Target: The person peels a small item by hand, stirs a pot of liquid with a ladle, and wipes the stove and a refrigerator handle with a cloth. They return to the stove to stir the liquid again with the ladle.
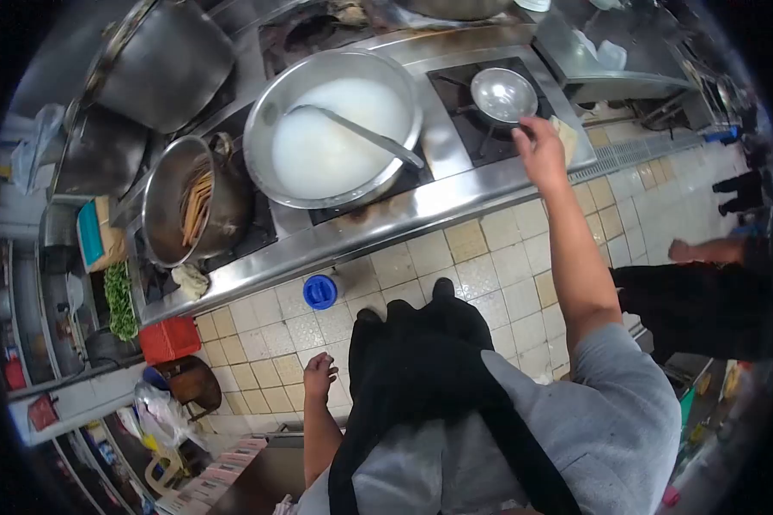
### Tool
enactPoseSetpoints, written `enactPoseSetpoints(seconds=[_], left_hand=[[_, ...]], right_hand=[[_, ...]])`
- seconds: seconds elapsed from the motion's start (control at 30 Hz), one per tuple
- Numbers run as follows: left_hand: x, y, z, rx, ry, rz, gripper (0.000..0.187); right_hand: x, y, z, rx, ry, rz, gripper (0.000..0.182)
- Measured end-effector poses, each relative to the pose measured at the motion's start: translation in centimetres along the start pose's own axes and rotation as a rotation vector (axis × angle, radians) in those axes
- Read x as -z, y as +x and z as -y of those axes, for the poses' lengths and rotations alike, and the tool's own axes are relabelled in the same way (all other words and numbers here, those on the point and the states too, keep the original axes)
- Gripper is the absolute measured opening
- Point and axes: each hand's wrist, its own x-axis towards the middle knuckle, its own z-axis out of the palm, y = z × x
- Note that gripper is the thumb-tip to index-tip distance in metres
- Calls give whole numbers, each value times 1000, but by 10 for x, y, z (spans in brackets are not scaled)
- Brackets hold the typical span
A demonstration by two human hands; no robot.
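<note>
Over at the far left of the frame there's a bunch of green vegetables lying by a red crate, with shelves and clutter below that. Just right of those, a tall steel pot sits on the stove surface with what looks like wooden sticks or chopsticks poking up inside it. Another big pot is behind it in the upper left, tilted.

Lower middle-left, the person's left hand hangs down by their side over the tiled floor, fingers loosely curled, not holding anything and not touching anything. A blue round lid or cap lies on the floor tiles just in front of the stove, above that hand.

In the center top, a wide steel basin full of milky white liquid sits on a burner, with a ladle resting in it, handle pointing to the lower right.

Further right, the right hand reaches out to the stove's front edge, fingers closed around the handle of a small steel pan, which sits on the upper-right burner and looks empty. A folded cloth is just beside that hand.

At the far right edge, another person's arm is in view, dark clothes, well apart from the stove.
</note>
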Motion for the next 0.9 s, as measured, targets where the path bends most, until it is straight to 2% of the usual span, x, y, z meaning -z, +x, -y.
enactPoseSetpoints(seconds=[0.07,0.13,0.2,0.23,0.27,0.3,0.37,0.4,0.43,0.5,0.53,0.57,0.63,0.67,0.7,0.83,0.9], left_hand=[[4,8,12,29,-10,9,33],[6,18,25,91,-18,42,32],[22,43,69,19,84,99,29],[30,53,83,-50,196,153,27],[34,39,62,-3,236,154,24],[50,60,86,-12,228,161,24],[84,107,135,-848,899,255,19],[88,103,138,-823,777,121,16],[94,97,135,-830,767,122,16],[103,67,78,-91,347,121,16],[114,75,65,-25,512,186,20],[129,97,74,-31,513,189,20],[152,135,98,-50,323,209,29],[158,131,79,153,-40,110,34],[162,114,46,146,-14,66,36],[174,140,33,71,-184,-2,35],[177,145,27,32,-235,-23,34]], right_hand=[[-3,-1,75,-11,194,120,24],[-13,-3,130,61,129,236,28],[-24,-3,174,18,17,387,30],[-28,-2,189,9,-36,451,31],[-37,-3,194,16,-43,446,31],[-52,-2,196,36,-166,492,33],[-65,10,211,68,-302,527,34],[-68,18,223,18,-401,623,35],[-71,24,235,-36,-499,719,36],[-76,36,262,-80,-507,784,32],[-81,39,272,-119,-510,766,29],[-86,42,280,-160,-512,750,26],[-106,46,280,-206,-535,783,26],[-110,44,280,-137,-554,796,26],[-110,43,281,-67,-573,805,26],[-71,22,303,-14,-601,771,24],[-48,12,309,121,-652,797,20]])
